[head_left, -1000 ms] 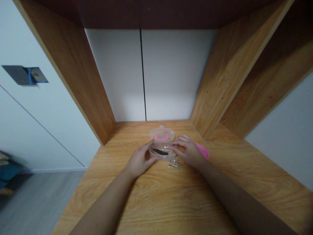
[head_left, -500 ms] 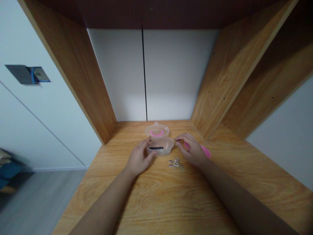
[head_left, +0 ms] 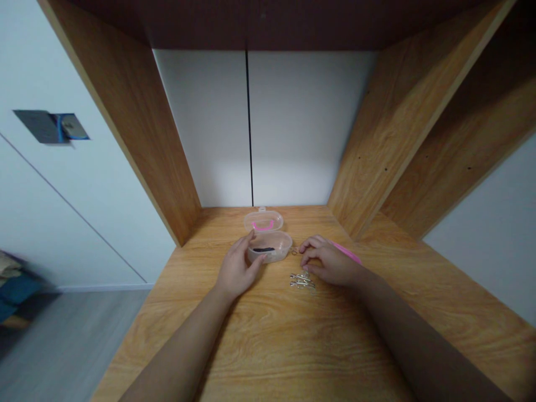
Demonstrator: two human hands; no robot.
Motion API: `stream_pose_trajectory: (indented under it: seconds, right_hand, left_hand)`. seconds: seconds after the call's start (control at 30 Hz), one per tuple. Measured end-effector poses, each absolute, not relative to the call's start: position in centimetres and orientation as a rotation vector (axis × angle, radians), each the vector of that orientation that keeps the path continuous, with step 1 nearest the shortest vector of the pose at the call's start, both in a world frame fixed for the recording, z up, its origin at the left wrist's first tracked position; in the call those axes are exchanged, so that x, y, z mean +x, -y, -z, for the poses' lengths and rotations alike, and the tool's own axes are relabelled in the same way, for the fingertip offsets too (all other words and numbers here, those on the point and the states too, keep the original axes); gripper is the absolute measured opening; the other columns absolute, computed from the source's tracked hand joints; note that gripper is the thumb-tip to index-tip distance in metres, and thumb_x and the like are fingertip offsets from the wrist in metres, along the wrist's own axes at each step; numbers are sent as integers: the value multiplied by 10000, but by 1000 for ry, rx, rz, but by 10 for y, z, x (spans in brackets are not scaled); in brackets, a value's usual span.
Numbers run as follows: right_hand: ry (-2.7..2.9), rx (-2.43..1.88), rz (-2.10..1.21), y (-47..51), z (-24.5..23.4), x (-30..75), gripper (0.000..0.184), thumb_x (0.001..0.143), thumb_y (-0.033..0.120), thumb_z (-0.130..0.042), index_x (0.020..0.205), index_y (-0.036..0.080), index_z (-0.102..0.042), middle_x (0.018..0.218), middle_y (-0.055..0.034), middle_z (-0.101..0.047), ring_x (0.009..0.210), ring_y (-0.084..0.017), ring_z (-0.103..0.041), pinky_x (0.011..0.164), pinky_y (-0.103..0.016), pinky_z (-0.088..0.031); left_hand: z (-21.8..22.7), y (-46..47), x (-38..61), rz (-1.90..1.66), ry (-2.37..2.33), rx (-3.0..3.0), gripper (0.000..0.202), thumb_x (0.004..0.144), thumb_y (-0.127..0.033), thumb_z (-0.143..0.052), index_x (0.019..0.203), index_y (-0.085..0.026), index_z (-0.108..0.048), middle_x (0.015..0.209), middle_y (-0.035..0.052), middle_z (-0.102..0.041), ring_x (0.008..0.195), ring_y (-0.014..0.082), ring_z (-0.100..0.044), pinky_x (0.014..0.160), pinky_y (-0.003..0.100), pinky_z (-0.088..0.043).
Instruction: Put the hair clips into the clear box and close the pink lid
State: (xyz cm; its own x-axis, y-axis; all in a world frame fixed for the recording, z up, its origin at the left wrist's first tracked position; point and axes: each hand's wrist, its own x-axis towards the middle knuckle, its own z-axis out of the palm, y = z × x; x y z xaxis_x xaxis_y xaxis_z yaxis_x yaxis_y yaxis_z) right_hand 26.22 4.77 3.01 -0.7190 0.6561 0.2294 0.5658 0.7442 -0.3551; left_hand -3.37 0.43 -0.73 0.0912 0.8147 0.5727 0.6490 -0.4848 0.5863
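Observation:
My left hand grips the left end of a clear plastic box, thumb along its front wall and fingers behind. The box's hinged lid, with a pink handle, lies tipped back. A dark elongated item rests inside. Just off the box's right end is a small dark ring; whether it is attached cannot be made out. My right hand has bent fingers held apart, its thumb at the upper edge of a small pile of silver metal clips. Nothing shows between its fingers.
A pink flat object lies partly behind my right hand. Wooden side panels and a white back wall enclose the wooden tabletop. A dark shelf hangs overhead.
My right hand has moved from the box's right end down toward the silver clips. The box, still gripped by my left hand, has shifted slightly left together with the ring.

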Motion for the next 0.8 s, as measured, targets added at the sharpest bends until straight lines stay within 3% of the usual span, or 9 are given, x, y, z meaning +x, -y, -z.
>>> stream_pose_trajectory:
  seconds: [0.4,0.67,0.8]
  right_hand:
    - [2593,-918,-431,-48,-31,262,127,911,275,-639,893,243,-760,1154,-89,-644,1115,-251,-569,990,-436,-440]
    - [2612,-946,-489,-45,-34,262,82,804,324,-768,863,270,-783,1213,-76,-622,1155,-269,-554,1028,-462,-420]
    - [2614,-952,-512,-44,-35,261,70,825,319,-741,824,261,-780,1222,-79,-631,1162,-279,-553,1029,-482,-410]
  left_hand:
    - [8,-5,-35,-1361,-1480,2161,631,910,-392,-652,1464,-185,-430,1331,137,-626,1234,277,-594,1073,469,-468]
    - [7,-5,-35,-1380,-1466,2162,629,907,-396,-657,1459,-185,-442,1325,142,-630,1230,282,-601,1065,473,-476]
    - [8,-5,-35,-1379,-1473,2160,616,905,-397,-658,1452,-197,-456,1322,137,-633,1222,283,-608,1060,473,-481]
